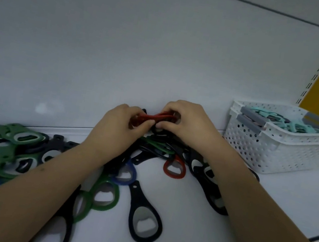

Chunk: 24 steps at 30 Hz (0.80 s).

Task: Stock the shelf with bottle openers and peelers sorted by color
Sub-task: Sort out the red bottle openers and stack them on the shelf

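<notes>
Spanning both grips, the red openers (156, 117) are pinched by left hand (121, 124) and right hand (186, 121).

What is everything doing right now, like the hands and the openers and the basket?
Left hand: grips red openers.
Right hand: grips the same red openers.
Green pile: lying stacked on the shelf.
Loose red opener: lying flat.
Black opener: lying flat.
Basket: upright, holding teal items.

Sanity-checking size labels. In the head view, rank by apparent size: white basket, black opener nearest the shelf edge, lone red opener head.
Largest to smallest, as seen:
1. white basket
2. black opener, though nearness to the camera enlarges it
3. red opener head, partly buried, so its full size is unsure
</notes>
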Motion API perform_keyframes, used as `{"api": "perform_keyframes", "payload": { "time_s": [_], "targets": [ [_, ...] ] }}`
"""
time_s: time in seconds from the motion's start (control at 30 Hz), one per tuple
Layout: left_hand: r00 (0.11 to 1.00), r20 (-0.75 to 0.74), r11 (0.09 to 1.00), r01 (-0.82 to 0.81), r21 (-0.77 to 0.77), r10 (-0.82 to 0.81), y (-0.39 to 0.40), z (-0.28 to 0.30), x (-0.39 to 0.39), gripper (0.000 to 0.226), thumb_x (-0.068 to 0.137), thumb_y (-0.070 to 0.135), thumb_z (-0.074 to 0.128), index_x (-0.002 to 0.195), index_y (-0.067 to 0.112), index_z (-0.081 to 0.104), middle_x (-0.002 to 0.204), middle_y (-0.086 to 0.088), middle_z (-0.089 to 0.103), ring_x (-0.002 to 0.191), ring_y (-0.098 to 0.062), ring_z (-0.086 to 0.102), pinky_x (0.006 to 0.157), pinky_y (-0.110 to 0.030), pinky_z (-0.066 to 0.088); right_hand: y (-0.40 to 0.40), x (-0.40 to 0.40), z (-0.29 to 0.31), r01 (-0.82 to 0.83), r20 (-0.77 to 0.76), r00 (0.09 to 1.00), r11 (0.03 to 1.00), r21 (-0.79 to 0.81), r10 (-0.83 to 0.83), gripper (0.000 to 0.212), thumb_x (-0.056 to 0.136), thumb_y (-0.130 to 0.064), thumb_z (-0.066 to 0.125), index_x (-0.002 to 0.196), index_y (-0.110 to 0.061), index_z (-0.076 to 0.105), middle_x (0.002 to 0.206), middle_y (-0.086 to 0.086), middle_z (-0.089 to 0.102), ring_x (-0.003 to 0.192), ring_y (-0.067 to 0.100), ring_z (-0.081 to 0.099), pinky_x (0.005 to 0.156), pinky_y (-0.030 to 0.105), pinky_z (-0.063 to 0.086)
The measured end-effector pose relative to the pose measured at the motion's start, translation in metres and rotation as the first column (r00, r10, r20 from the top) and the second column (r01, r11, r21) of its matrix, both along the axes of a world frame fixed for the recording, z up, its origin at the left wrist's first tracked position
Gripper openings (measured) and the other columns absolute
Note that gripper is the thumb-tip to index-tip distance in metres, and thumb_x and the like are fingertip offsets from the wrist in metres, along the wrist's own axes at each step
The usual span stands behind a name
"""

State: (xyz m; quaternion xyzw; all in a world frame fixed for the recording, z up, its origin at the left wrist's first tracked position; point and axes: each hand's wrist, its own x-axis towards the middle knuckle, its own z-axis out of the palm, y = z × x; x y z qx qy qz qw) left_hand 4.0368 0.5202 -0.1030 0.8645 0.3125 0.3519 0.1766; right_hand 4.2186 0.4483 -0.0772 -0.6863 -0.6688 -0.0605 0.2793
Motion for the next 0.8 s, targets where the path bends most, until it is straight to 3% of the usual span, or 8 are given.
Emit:
{"api": "perform_keyframes", "payload": {
  "time_s": [0.1, 0.2, 0.33, 0.4, 0.53, 0.6, 0.7, 0.8],
  "targets": [
    [0.998, -0.064, 0.993, 0.030, 0.115, -0.023, -0.001, 0.003, -0.001, 0.019, 0.099, 0.035, 0.053, 0.105, 0.025, 0.067, 0.084, 0.005, 0.057, 0.073, -0.004, 0.052, 0.062, -0.014, 0.036, -0.003, -0.002, 0.002, -0.069, 0.007, 0.998, 0.997, 0.041, 0.069, 0.018, 0.081, -0.035, 0.078, 0.094, -0.024, 0.070, 0.089, -0.008, 0.062, 0.085, 0.008, 0.055, 0.077, 0.022, 0.042],
    [0.993, -0.117, 0.991, 0.045, 0.126, -0.030, -0.005, 0.004, -0.004, 0.016, 0.097, 0.021, 0.056, 0.112, 0.019, 0.061, 0.088, -0.001, 0.066, 0.076, -0.017, 0.061, 0.068, -0.030, 0.049, -0.004, -0.006, 0.003, -0.124, 0.028, 0.992, 0.988, 0.087, 0.122, 0.018, 0.083, -0.030, 0.077, 0.098, -0.023, 0.071, 0.094, -0.007, 0.064, 0.091, 0.009, 0.053, 0.084, 0.023, 0.042],
    [0.979, -0.199, 0.986, 0.064, 0.152, -0.033, -0.013, 0.005, -0.006, 0.017, 0.099, 0.035, 0.052, 0.104, 0.020, 0.056, 0.078, 0.001, 0.063, 0.068, -0.016, 0.060, 0.060, -0.029, 0.046, -0.003, -0.016, 0.002, -0.159, 0.046, 0.987, 0.983, 0.091, 0.155, 0.030, 0.084, -0.032, 0.076, 0.111, -0.024, 0.067, 0.102, -0.009, 0.065, 0.096, 0.005, 0.052, 0.088, 0.018, 0.041],
    [0.969, -0.245, 0.984, 0.037, 0.174, 0.007, -0.010, 0.007, -0.006, 0.023, 0.102, 0.036, 0.046, 0.096, 0.018, 0.059, 0.075, 0.000, 0.062, 0.068, -0.019, 0.060, 0.061, -0.033, 0.045, -0.004, -0.014, 0.004, -0.105, 0.014, 0.994, 0.988, 0.113, 0.104, 0.033, 0.083, -0.035, 0.076, 0.114, -0.026, 0.066, 0.103, -0.010, 0.063, 0.092, 0.004, 0.056, 0.087, 0.022, 0.047],
    [0.983, -0.179, 0.999, -0.045, 0.013, 0.046, -0.005, 0.004, -0.009, 0.013, 0.102, 0.024, 0.049, 0.095, 0.015, 0.056, 0.077, 0.003, 0.057, 0.069, -0.010, 0.053, 0.056, -0.023, 0.036, -0.009, 0.010, 0.003, 0.154, 0.000, 0.988, 0.986, 0.065, -0.154, 0.011, 0.088, -0.030, 0.072, 0.099, -0.027, 0.072, 0.089, -0.015, 0.064, 0.081, 0.003, 0.059, 0.082, 0.033, 0.055],
    [0.995, -0.091, 0.987, -0.055, -0.149, 0.042, -0.006, 0.005, -0.007, 0.006, 0.101, 0.021, 0.051, 0.098, 0.017, 0.054, 0.081, 0.004, 0.062, 0.073, -0.007, 0.056, 0.058, -0.018, 0.038, -0.013, 0.018, 0.004, 0.235, -0.037, 0.972, 0.970, 0.054, -0.234, 0.007, 0.089, -0.026, 0.069, 0.096, -0.026, 0.073, 0.087, -0.015, 0.066, 0.082, 0.004, 0.061, 0.084, 0.034, 0.056],
    [0.989, 0.148, 0.855, 0.073, -0.514, 0.004, -0.010, 0.008, -0.003, 0.007, 0.102, 0.014, 0.049, 0.107, 0.014, 0.053, 0.090, 0.001, 0.070, 0.081, -0.013, 0.064, 0.075, -0.025, 0.052, -0.021, 0.013, 0.018, 0.308, -0.013, 0.952, 0.950, 0.051, -0.307, 0.010, 0.092, -0.026, 0.064, 0.094, -0.022, 0.073, 0.090, -0.010, 0.067, 0.086, 0.011, 0.064, 0.084, 0.038, 0.056],
    [0.965, 0.260, 0.744, 0.188, -0.641, -0.020, -0.015, 0.011, 0.001, 0.013, 0.102, 0.006, 0.044, 0.112, 0.008, 0.052, 0.088, -0.003, 0.067, 0.076, -0.014, 0.059, 0.079, -0.031, 0.054, -0.043, -0.014, 0.038, 0.326, 0.149, 0.941, 0.929, -0.177, -0.302, 0.030, 0.093, -0.045, 0.062, 0.089, -0.017, 0.071, 0.088, -0.005, 0.067, 0.085, 0.018, 0.065, 0.078, 0.036, 0.056]
  ]
}}
